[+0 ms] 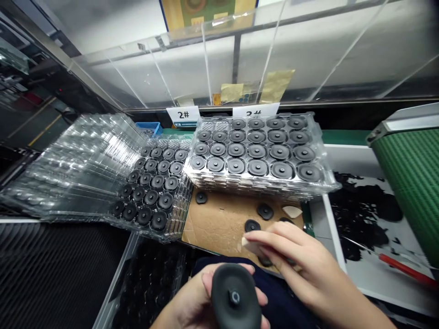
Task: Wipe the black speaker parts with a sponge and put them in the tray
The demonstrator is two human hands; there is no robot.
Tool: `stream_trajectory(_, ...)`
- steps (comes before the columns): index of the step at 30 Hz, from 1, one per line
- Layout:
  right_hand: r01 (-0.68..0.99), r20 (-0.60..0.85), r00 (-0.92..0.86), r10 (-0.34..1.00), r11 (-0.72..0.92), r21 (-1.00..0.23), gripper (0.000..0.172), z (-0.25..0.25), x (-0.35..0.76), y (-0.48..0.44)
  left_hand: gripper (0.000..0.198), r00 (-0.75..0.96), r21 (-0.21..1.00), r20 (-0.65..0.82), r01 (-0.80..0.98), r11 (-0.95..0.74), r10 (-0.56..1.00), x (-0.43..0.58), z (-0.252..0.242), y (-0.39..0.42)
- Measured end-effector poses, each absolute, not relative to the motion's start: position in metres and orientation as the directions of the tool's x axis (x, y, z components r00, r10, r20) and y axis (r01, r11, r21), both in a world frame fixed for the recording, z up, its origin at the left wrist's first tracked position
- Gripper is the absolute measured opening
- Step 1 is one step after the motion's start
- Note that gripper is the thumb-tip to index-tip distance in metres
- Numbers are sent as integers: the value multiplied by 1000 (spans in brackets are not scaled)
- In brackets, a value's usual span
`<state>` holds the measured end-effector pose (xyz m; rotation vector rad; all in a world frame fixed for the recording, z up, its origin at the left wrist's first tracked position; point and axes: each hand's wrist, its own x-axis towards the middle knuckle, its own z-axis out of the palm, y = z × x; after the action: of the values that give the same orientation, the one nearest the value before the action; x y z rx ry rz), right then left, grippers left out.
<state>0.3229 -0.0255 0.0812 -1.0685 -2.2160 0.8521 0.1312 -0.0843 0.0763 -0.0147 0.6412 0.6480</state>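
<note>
My left hand [197, 292] is wrapped round a black rubber disc [242, 276] close to the camera. The disc faces up, its short central stem showing. To the right and a little farther off, my right hand [305, 258] pinches a cream-white wedge-shaped piece [251, 245], perhaps sponge. Below it lies a brown cardboard sheet [214, 224]. On that sheet are several loose black discs, among them one at the left [201, 197] and another near the middle [265, 211]. A second cream-white piece [292, 211] rests at the sheet's right. My right hand partly covers some discs.
Stacked clear trays [325, 176] of black discs stand behind the cardboard, with another disc-filled tray [178, 208] and tilted clear trays [68, 169] leftward. Rightward are a white bin [363, 276] with black scraps, a red-handled tool [404, 268] and a green belt [408, 164].
</note>
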Motion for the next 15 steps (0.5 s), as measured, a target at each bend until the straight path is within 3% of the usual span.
stream_trajectory(3,461,101,-499,861,362,-810,26,64,329,-38,54,570,234,-584,-564,792,578,131,84,-79)
stream_trajectory(7,510,43,-424,905,278,-814,24,50,333,-49,46,570,244,-599,-537,807,561,136,83,-80)
stream_trajectory(10,522,60,-299,952,216,-825,24,58,333,-52,58,587,245,-572,-544,802,573,138,77,-83)
stream_trajectory(12,482,142,-268,953,260,-837,23,72,329,-54,59,588,271,-583,-510,817,560,140,75,-85)
stream_trajectory(15,342,447,-362,818,563,-752,25,95,315,-55,39,515,395,-622,-444,804,590,144,78,-85)
